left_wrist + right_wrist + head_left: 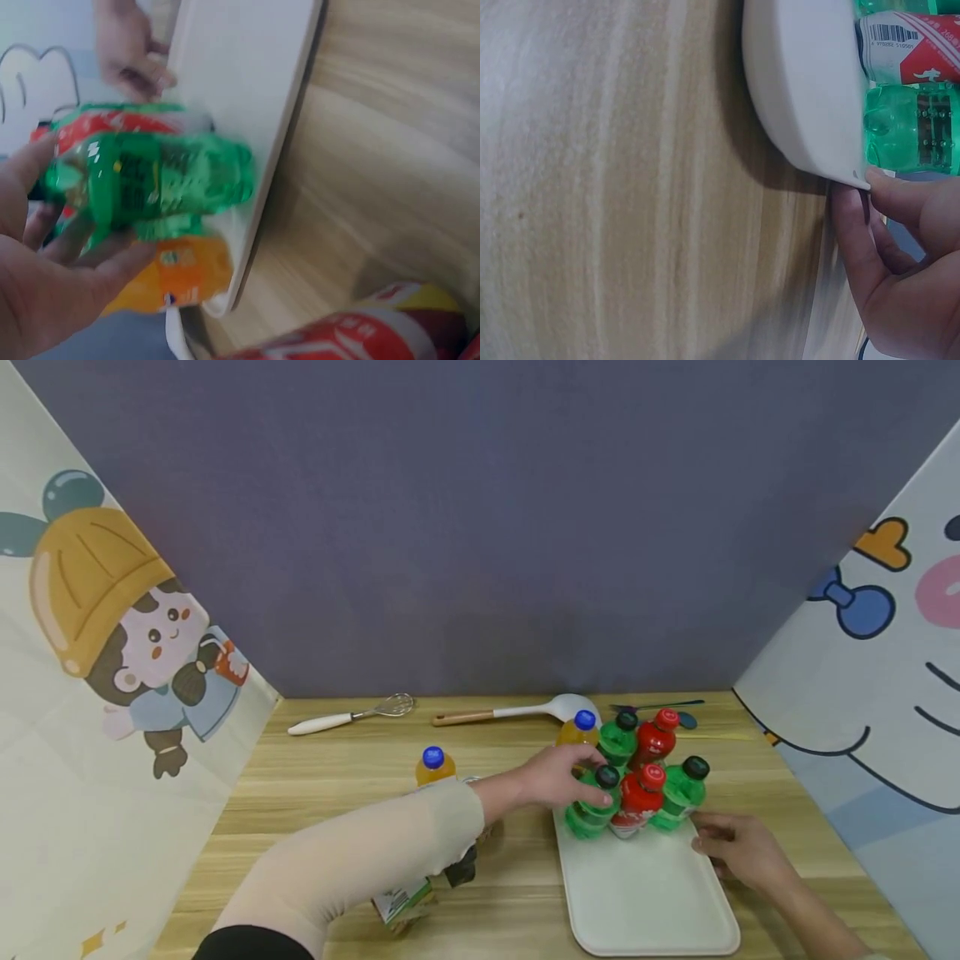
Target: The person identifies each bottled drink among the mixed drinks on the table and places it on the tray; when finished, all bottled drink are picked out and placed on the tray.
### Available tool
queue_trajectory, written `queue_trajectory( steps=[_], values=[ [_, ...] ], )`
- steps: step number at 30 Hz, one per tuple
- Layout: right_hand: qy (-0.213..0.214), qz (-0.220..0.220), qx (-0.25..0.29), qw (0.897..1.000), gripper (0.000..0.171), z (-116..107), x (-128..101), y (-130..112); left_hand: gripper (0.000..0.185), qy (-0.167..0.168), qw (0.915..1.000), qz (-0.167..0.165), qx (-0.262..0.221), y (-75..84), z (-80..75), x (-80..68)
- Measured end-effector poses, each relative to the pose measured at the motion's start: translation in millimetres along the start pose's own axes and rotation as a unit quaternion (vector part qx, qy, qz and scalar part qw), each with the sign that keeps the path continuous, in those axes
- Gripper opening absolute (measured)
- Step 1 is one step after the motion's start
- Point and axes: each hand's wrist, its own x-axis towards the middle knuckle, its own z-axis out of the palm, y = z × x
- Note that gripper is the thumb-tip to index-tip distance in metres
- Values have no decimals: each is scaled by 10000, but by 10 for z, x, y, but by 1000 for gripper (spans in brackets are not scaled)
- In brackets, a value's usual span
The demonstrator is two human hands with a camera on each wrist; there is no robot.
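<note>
My left hand [558, 777] holds a green bottle [588, 818] with a black cap near its neck, thumb on one side and fingers on the other; the bottle [180, 176] is slightly blurred in the left wrist view. It stands at the left of a group on the white tray [645, 902]: two red bottles [637, 802], two more green bottles [682, 793] and an orange bottle [577, 731] with a blue cap. My right hand [742, 852] pinches the tray's right rim between thumb and fingers, clearly seen in the right wrist view [907, 255].
Left of the tray, partly behind my left arm, are another orange bottle [435, 766], a carton [401, 897] and a dark object [461, 868]. A whisk [352, 716], a white-headed ladle [517, 712] and dark utensils [686, 720] lie along the back wall.
</note>
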Motion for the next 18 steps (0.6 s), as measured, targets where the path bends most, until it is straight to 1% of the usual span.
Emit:
queue_trajectory(
  steps=[2, 4, 6, 9, 13, 18],
  values=[
    [-15, 23, -12, 10000, 56, 7, 5, -8, 50, -237, 9997, 26, -42, -13, -59, -10],
    [-19, 47, -38, 10000, 56, 8, 7, -17, 53, -401, 9991, 96, 12, -15, -105, -20],
    [-19, 55, -47, 10000, 56, 4, 6, -24, 54, -503, 9986, 145, 57, -11, -144, -37],
    [-4, 47, -52, 10000, 56, 5, 2, -25, 54, -563, 9981, 224, -95, -4, -206, -82],
    [-24, 39, -22, 10000, 57, 19, 2, -10, 47, -425, 9970, 419, -496, -5, -319, -164],
    [-51, 32, 9, 10000, 58, 15, 16, 0, 35, -19, 9964, 621, -581, -30, -493, -273]
  ],
)
